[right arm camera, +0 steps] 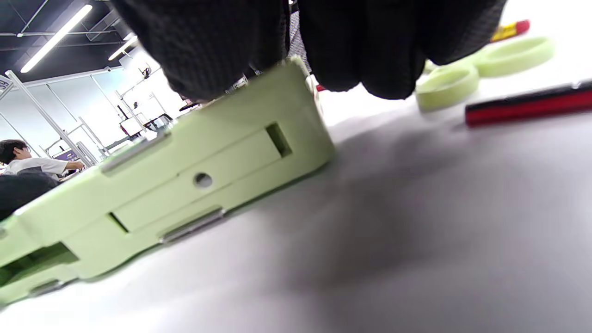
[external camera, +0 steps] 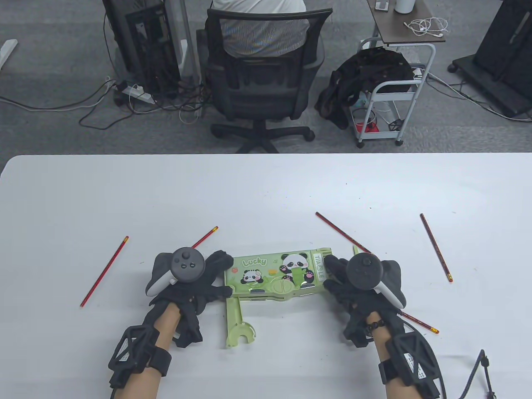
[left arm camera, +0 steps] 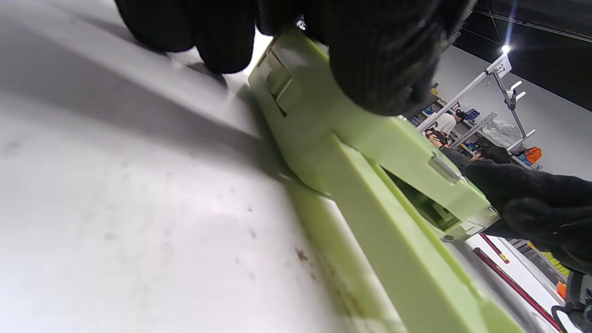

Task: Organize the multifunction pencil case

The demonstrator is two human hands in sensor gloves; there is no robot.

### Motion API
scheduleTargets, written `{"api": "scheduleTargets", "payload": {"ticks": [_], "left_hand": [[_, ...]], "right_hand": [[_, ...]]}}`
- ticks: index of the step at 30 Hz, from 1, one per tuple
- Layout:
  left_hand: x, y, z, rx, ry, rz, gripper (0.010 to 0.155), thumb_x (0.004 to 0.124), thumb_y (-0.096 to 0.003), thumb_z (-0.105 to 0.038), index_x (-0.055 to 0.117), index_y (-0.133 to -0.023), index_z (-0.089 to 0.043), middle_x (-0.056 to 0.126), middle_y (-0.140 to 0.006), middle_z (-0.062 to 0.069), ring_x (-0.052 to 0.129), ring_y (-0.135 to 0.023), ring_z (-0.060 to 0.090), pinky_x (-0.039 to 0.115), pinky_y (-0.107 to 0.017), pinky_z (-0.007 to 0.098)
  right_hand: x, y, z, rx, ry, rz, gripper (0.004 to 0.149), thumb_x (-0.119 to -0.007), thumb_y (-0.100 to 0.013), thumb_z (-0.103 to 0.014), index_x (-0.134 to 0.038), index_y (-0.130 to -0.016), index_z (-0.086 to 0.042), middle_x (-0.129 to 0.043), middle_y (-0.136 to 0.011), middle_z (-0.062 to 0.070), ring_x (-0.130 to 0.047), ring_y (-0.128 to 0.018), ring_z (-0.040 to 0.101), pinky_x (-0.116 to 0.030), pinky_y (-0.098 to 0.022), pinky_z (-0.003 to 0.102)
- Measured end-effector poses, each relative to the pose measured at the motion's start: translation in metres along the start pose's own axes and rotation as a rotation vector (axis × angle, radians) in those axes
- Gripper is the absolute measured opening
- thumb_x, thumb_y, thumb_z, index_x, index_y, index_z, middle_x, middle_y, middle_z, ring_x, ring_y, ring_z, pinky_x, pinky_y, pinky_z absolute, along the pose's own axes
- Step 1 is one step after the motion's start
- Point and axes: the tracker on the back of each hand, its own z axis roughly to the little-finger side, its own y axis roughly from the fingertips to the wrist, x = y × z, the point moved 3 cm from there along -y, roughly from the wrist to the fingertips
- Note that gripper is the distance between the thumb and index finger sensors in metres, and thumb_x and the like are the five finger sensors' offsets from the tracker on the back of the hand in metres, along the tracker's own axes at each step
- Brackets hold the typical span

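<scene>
Lying flat, the pencil case [external camera: 276, 274] runs left to right.

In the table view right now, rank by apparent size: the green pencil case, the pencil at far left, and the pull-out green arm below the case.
1. Green pencil case
2. Far-left pencil, longest but thin
3. Pull-out arm

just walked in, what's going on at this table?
A person in sensor gloves holds a green panda pencil case flat on the white table, left hand at its left end, right hand at its right end. A green tray piece sticks out of the case's near side. Several red pencils, such as one at far left, lie loose around it, none packed yet.
</scene>
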Motion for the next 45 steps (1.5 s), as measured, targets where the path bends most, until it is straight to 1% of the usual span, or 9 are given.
{"api": "scheduleTargets", "payload": {"ticks": [3,7,9,13,18,25,29,39,45], "left_hand": [[0.0,0.0,0.0,-0.001,-0.001,0.0,0.076,0.086,-0.0494,-0.037,0.046,-0.113,-0.024,0.04,-0.125,0.012,0.071,-0.108,0.039,0.062,-0.073,0.061],[0.0,0.0,0.0,-0.004,-0.003,0.001,0.076,0.086,-0.0493,-0.037,0.046,-0.113,-0.024,0.041,-0.125,0.012,0.071,-0.108,0.039,0.062,-0.072,0.061],[0.0,0.0,0.0,-0.006,-0.008,0.002,0.076,0.086,-0.0494,-0.037,0.046,-0.113,-0.024,0.04,-0.125,0.012,0.071,-0.108,0.039,0.061,-0.072,0.062],[0.0,-0.001,-0.001,-0.013,-0.015,0.007,0.076,0.086,-0.0495,-0.037,0.046,-0.113,-0.024,0.041,-0.125,0.012,0.071,-0.108,0.039,0.061,-0.072,0.063],[0.0,-0.001,-0.001,-0.013,-0.015,0.008,0.076,0.085,-0.0497,-0.037,0.045,-0.113,-0.023,0.04,-0.125,0.012,0.071,-0.108,0.039,0.061,-0.072,0.063],[0.001,-0.001,-0.001,-0.014,-0.016,0.01,0.076,0.085,-0.0501,-0.037,0.045,-0.113,-0.023,0.04,-0.125,0.012,0.07,-0.108,0.04,0.06,-0.072,0.064],[0.001,-0.001,-0.001,-0.014,-0.016,0.011,0.076,0.085,-0.0502,-0.037,0.045,-0.113,-0.023,0.04,-0.125,0.013,0.07,-0.108,0.04,0.06,-0.072,0.064],[0.001,-0.002,-0.001,-0.016,-0.012,0.015,0.076,0.085,-0.0502,-0.036,0.045,-0.113,-0.023,0.04,-0.125,0.012,0.07,-0.108,0.04,0.06,-0.072,0.064],[0.001,-0.001,-0.001,-0.017,-0.011,0.017,0.076,0.085,-0.0504,-0.036,0.045,-0.113,-0.023,0.039,-0.125,0.012,0.069,-0.108,0.04,0.059,-0.072,0.065]], "right_hand": [[0.018,0.01,0.003,-0.011,-0.027,0.049,0.068,-0.075,-0.049,-0.043,-0.063,-0.106,-0.008,-0.071,-0.1,0.031,-0.081,-0.085,0.056,-0.07,-0.062,0.066],[0.048,0.023,0.013,-0.054,-0.029,0.15,0.068,-0.073,-0.049,-0.045,-0.065,-0.105,-0.008,-0.072,-0.1,0.031,-0.082,-0.084,0.055,-0.071,-0.062,0.065],[0.062,0.029,0.022,-0.107,0.061,0.177,0.068,-0.073,-0.049,-0.046,-0.065,-0.105,-0.008,-0.071,-0.1,0.032,-0.081,-0.085,0.056,-0.07,-0.062,0.066],[0.069,0.029,0.04,-0.226,0.205,0.153,0.068,-0.072,-0.049,-0.047,-0.065,-0.105,-0.008,-0.071,-0.1,0.032,-0.081,-0.085,0.056,-0.07,-0.062,0.066],[0.06,0.017,0.047,-0.32,0.293,0.111,0.069,-0.074,-0.049,-0.048,-0.066,-0.105,-0.009,-0.073,-0.099,0.032,-0.083,-0.083,0.056,-0.072,-0.061,0.066],[0.021,-0.012,0.03,-0.415,0.461,0.018,0.071,-0.074,-0.048,-0.049,-0.064,-0.106,-0.01,-0.075,-0.098,0.032,-0.085,-0.082,0.055,-0.074,-0.06,0.065],[0.009,-0.024,0.027,-0.455,0.515,-0.024,0.071,-0.074,-0.048,-0.05,-0.064,-0.106,-0.011,-0.076,-0.098,0.032,-0.086,-0.081,0.055,-0.075,-0.06,0.065],[-0.01,-0.037,0.024,-0.521,0.602,-0.126,0.075,-0.074,-0.048,-0.051,-0.059,-0.108,-0.01,-0.073,-0.099,0.034,-0.085,-0.082,0.055,-0.073,-0.061,0.065],[-0.013,-0.041,0.019,-0.527,0.652,-0.092,0.072,-0.075,-0.046,-0.049,-0.064,-0.106,-0.01,-0.076,-0.097,0.032,-0.087,-0.08,0.054,-0.074,-0.061,0.063]]}}
